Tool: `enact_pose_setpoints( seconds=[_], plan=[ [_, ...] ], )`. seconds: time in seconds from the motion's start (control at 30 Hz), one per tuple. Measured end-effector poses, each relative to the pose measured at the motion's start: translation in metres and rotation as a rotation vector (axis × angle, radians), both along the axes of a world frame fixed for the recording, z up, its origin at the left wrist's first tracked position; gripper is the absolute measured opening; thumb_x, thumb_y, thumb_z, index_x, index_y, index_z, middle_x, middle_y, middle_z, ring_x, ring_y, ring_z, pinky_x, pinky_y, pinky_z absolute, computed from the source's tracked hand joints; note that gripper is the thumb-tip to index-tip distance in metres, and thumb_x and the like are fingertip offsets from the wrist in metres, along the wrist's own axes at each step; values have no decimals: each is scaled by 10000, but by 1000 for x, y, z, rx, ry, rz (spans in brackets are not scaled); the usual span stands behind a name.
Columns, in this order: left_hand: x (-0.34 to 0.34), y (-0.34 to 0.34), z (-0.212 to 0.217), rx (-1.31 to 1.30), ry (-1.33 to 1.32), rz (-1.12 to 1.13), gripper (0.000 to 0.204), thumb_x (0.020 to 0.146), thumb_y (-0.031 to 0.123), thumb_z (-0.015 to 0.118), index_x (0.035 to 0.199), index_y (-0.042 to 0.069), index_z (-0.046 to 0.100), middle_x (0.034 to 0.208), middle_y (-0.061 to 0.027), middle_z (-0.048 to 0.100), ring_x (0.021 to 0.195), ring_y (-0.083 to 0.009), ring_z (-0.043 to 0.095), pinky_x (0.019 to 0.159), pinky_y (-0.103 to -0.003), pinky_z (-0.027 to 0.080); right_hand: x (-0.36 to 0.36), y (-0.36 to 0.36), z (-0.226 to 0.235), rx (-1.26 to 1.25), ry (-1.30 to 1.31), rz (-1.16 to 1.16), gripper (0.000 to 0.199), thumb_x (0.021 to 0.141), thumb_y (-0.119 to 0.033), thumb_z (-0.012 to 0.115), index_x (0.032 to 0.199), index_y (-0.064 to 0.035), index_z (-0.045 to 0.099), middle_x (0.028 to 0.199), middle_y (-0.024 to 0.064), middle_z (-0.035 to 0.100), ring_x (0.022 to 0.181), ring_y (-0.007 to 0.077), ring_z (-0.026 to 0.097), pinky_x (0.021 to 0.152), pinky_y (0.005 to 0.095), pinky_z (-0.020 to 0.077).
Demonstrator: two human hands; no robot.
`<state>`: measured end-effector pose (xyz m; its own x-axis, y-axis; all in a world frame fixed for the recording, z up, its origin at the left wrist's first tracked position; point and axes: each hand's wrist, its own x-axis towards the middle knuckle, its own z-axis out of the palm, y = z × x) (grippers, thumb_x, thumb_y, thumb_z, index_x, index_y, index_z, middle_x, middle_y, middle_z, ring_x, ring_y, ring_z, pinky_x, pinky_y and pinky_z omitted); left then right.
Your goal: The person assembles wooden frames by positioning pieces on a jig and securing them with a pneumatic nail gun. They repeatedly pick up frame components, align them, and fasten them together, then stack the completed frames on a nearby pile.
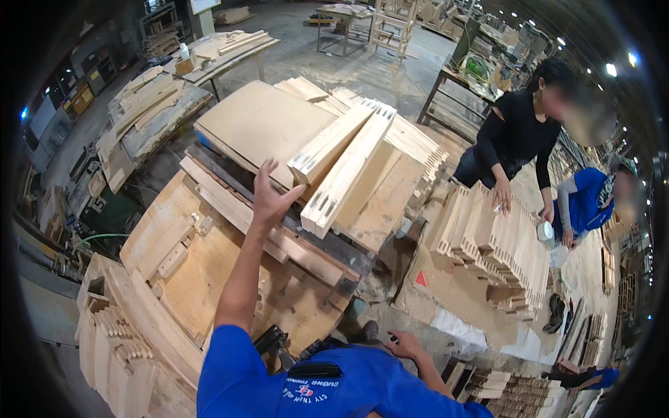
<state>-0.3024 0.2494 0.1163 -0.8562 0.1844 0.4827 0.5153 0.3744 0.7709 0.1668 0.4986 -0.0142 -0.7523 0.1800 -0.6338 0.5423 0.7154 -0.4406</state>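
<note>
My left hand [273, 197] reaches forward with its fingers spread, and nothing is in it. Its thumb is beside the near end of a bundle of pale wooden bars [327, 146]; I cannot tell whether they touch. To the right of that bundle lies a second bundle of bars [352, 164] with slots cut in the near ends. Both rest at a slant on flat boards; a wide beige panel [268, 115] lies left of them. My right hand [405, 344] hangs low by my body, away from the wood, its fingers loosely apart and holding nothing visible.
A wooden workbench [230, 279] with long planks stands at my left. On the right, a table [446, 292] bears rows of notched wooden pieces [495, 244]. A co-worker in black [512, 136] leans over them, and another in blue [592, 198] works beyond. More wood is stacked at lower left [118, 362].
</note>
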Motion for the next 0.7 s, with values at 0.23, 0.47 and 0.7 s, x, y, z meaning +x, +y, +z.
enact_pose_setpoints(
  seconds=[0.23, 0.47, 0.7],
  plan=[
    [-18, 51, 5, 108, -100, -22, 687, 770, 257, 901, 1308, -9, 566, 1172, -214, 730, 1114, -336, 714, 971, -426, 554, -8, -2, -5, -34, 54, -119, 654, 922, -458, 724, 1443, -76, 625, 1238, 178, 757, 1068, 339, 747, 966, 435, 572],
    [12, 3, -7, 207, -126, -78, 635, 809, 177, 890, 1319, -8, 559, 1166, -164, 732, 1068, -241, 722, 935, -367, 575, 9, -2, -10, -7, 72, -83, 603, 929, -443, 722, 1397, -68, 658, 1192, 197, 765, 1056, 341, 753, 956, 436, 576],
    [19, -71, -15, 627, -714, -424, 824, 978, 503, 742, 1551, 15, 404, 1304, -166, 644, 1132, -227, 683, 1000, -380, 590, 5, -10, -8, -38, 55, -33, 606, 927, -440, 727, 1396, -63, 653, 1186, 201, 765, 1072, 350, 752, 948, 440, 581]
  ],
)
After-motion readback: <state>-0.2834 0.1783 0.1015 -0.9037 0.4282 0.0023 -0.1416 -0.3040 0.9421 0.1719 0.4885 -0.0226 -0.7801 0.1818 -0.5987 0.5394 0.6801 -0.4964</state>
